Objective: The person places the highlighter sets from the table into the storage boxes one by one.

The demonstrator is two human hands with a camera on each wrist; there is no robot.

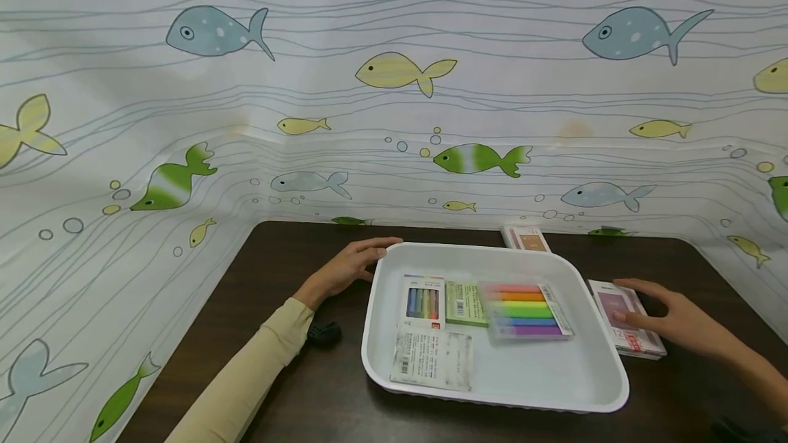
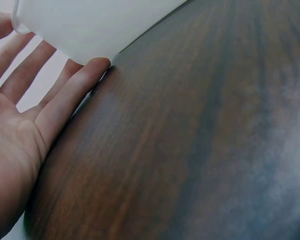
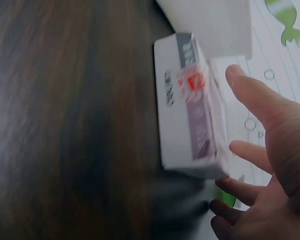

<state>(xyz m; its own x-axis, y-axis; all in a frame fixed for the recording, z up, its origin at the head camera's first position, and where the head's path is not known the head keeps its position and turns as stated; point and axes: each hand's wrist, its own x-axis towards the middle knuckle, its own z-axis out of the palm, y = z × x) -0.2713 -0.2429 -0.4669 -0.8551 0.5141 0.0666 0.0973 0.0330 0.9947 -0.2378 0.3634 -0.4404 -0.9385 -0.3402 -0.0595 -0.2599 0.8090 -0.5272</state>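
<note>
A white plastic tray (image 1: 529,378) stands on the dark table. My left hand (image 1: 347,269) is at its back left corner, thumb by the rim; in the left wrist view, the nearly straight, spread fingers (image 2: 65,102) touch the outer wall. To the tray's right lies a white box (image 3: 176,125) with a mauve panel and a red mark. My right hand (image 1: 683,316) hovers around this box, thumb above its top and fingers at its far edge; in the right wrist view the fingers are spread and the thumb stands apart from it.
Inside the tray are a pack of coloured sticks (image 1: 425,303), a green box (image 1: 466,304), a clear case of rainbow-coloured pens (image 1: 529,313) and a printed whitish box (image 1: 431,359). Another box (image 1: 526,238) is partly hidden behind the tray. A fish-patterned sheet (image 1: 394,108) surrounds the table (image 1: 295,395).
</note>
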